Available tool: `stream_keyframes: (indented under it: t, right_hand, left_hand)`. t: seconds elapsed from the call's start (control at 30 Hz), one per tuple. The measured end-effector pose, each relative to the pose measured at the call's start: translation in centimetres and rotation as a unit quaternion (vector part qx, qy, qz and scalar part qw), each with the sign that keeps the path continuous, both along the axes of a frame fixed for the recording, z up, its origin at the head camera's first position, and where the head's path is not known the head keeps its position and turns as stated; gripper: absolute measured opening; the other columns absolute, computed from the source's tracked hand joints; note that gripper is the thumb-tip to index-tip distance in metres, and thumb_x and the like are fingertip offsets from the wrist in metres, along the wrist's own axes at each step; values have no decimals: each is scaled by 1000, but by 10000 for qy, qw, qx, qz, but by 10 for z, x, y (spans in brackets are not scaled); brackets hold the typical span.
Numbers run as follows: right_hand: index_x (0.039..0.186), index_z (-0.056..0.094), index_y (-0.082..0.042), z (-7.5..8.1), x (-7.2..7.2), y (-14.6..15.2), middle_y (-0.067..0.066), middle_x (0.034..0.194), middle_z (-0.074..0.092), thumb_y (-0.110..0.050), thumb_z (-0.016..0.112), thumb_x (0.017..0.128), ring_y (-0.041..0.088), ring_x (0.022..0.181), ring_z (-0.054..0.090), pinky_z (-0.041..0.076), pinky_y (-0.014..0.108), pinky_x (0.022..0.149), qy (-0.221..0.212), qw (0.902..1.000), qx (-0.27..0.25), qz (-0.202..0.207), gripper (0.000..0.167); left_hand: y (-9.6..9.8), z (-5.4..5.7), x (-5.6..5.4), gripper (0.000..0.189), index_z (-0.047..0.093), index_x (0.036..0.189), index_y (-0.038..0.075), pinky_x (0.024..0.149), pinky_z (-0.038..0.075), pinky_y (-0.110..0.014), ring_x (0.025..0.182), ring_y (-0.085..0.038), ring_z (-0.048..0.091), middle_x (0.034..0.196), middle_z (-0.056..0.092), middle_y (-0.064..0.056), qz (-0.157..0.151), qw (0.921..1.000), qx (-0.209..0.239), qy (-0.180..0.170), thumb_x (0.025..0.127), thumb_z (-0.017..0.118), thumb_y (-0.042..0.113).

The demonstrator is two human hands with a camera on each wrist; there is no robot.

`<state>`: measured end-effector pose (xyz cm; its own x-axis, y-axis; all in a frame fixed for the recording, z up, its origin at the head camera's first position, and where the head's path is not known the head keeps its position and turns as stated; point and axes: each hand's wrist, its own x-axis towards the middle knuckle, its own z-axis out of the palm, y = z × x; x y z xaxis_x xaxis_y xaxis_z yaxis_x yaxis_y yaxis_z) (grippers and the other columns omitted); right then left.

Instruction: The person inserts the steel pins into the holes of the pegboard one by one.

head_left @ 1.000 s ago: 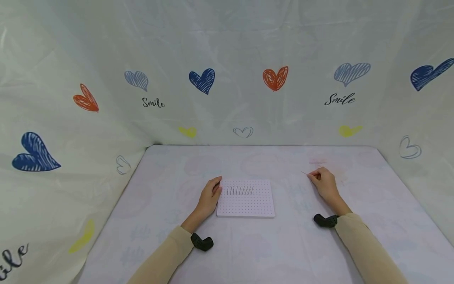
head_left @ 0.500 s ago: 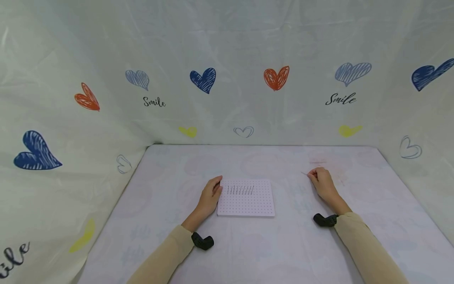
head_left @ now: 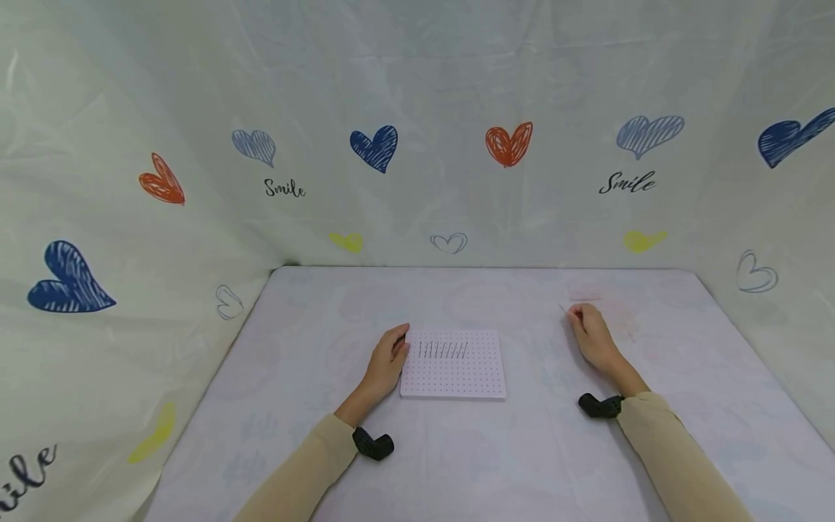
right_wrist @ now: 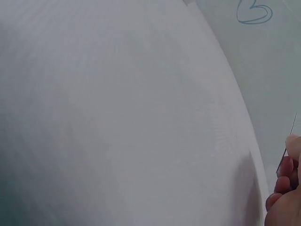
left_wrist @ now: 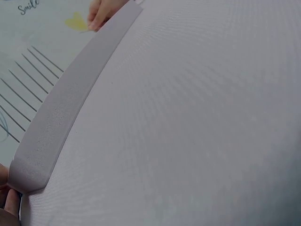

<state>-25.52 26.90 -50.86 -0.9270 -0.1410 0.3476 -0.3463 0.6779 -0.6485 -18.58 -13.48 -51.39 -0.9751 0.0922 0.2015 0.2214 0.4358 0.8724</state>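
Note:
On the table lies a white perforated board (head_left: 457, 384), with a row of several thin dark needles (head_left: 443, 350) standing upright in its holes near the far left. My left hand (head_left: 380, 366) grips the board's left edge, thumb and fingers at the side. Seen from the left wrist, the same needles (left_wrist: 37, 69) rise beyond the board's thick front side (left_wrist: 70, 99). Off to the right, my right hand (head_left: 593, 339) pinches one thin needle (right_wrist: 295, 122) between thumb and fingertips, above the table and apart from the board. Its other fingers are curled.
A pale cloth covers the table (head_left: 522, 457). Behind my right hand, a thin reddish line (head_left: 584, 299) shows on it, too faint to identify. A white curtain (head_left: 430, 87) printed with hearts and lettering encloses the back and sides.
My right hand has shifted slightly away from me, and the needle's tip points more upward than before. The left hand and the board stay in place.

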Motion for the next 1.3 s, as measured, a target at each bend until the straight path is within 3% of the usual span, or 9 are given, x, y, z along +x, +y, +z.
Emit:
stream_keyframes:
  t: [0.2, 0.5, 0.7, 1.03, 1.3]
  right_hand:
    - [107, 48, 14, 4, 2, -3, 18, 90, 49, -4, 42, 106, 27, 81, 46, 37, 26, 65, -47, 9998, -185, 18, 19]
    - [104, 50, 8, 7, 5, -7, 14, 86, 52, -7, 45, 105, 17, 76, 46, 38, 17, 59, -311, 9980, -529, -140, 16]
    - [99, 54, 7, 11, 8, -11, 14, 86, 56, 0, 54, 96, 12, 77, 48, 40, 13, 61, -184, 9973, -691, -151, 7]
    - [95, 55, 9, 18, 12, -27, 15, 82, 59, 9, 58, 93, 0, 74, 52, 43, 8, 60, 118, 9914, -1229, 432, 4]
    - [99, 59, 6, 26, 22, -51, 15, 84, 64, 8, 61, 94, 4, 73, 55, 45, 12, 58, 183, 9843, -1455, 982, 6]
  left_hand:
    - [0, -1, 1, 41, 42, 143, -11, 111, 41, -35, 135, -38, 44, 143, 44, -28, -15, 9995, -124, 297, 103, 46, -1]
    - [0, -1, 0, 43, 41, 146, -7, 113, 38, -37, 139, -33, 41, 147, 42, -23, -2, 9999, 9, -122, 104, 47, 0]
    - [0, 0, 0, 43, 42, 145, -7, 113, 38, -38, 139, -34, 40, 147, 42, -24, 2, 10000, -9, -68, 104, 47, 0]
    - [0, 1, -1, 43, 41, 146, -6, 113, 38, -37, 139, -33, 40, 148, 42, -23, 20, 9999, -46, -129, 104, 47, 1]
    - [0, 1, 0, 43, 42, 145, -7, 113, 38, -39, 138, -34, 41, 147, 43, -24, 25, 10000, -10, -46, 104, 48, 0]
